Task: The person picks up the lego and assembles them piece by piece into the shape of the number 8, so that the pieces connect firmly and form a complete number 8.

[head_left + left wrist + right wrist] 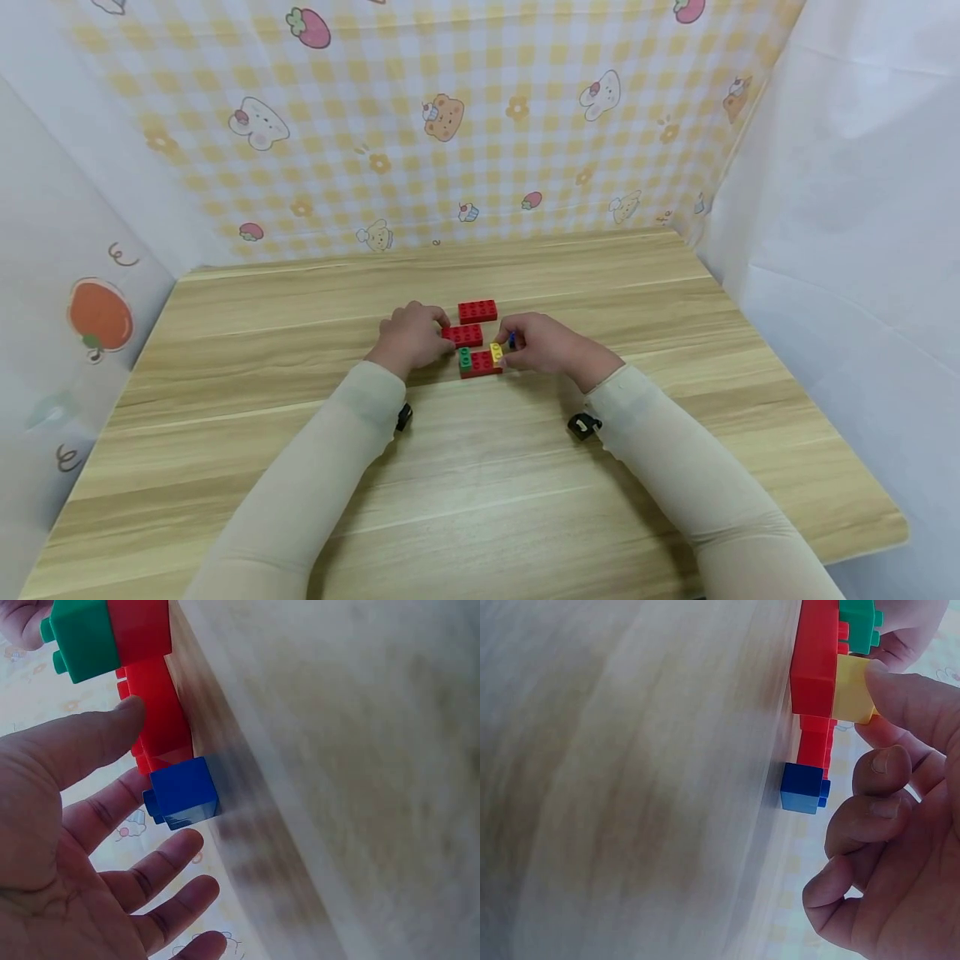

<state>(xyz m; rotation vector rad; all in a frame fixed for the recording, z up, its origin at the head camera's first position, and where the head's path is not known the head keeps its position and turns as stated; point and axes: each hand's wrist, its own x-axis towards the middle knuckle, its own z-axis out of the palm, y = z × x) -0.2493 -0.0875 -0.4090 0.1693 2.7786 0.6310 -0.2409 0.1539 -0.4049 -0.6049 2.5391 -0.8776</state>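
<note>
My left hand [412,337] holds the left end of the middle red brick [468,336] between thumb and index finger, the other fingers spread. A small blue brick [184,787] stands near those fingertips in the left wrist view, hidden by the hand from above. In front lies another red brick [482,364], with a green brick [465,361] on its left end and a yellow brick [497,354] on its right end. My right hand [543,343] pinches the yellow brick between thumb and index finger, its other fingers curled. Beyond these fingers sits a second blue brick [801,787].
A third red brick [477,312] lies behind the other two. The wooden table [450,517] carries all of them. A patterned cloth [480,158] hangs along its back edge, with white sheets [847,208] at the sides. Black wrist devices [583,426] sit under both cuffs.
</note>
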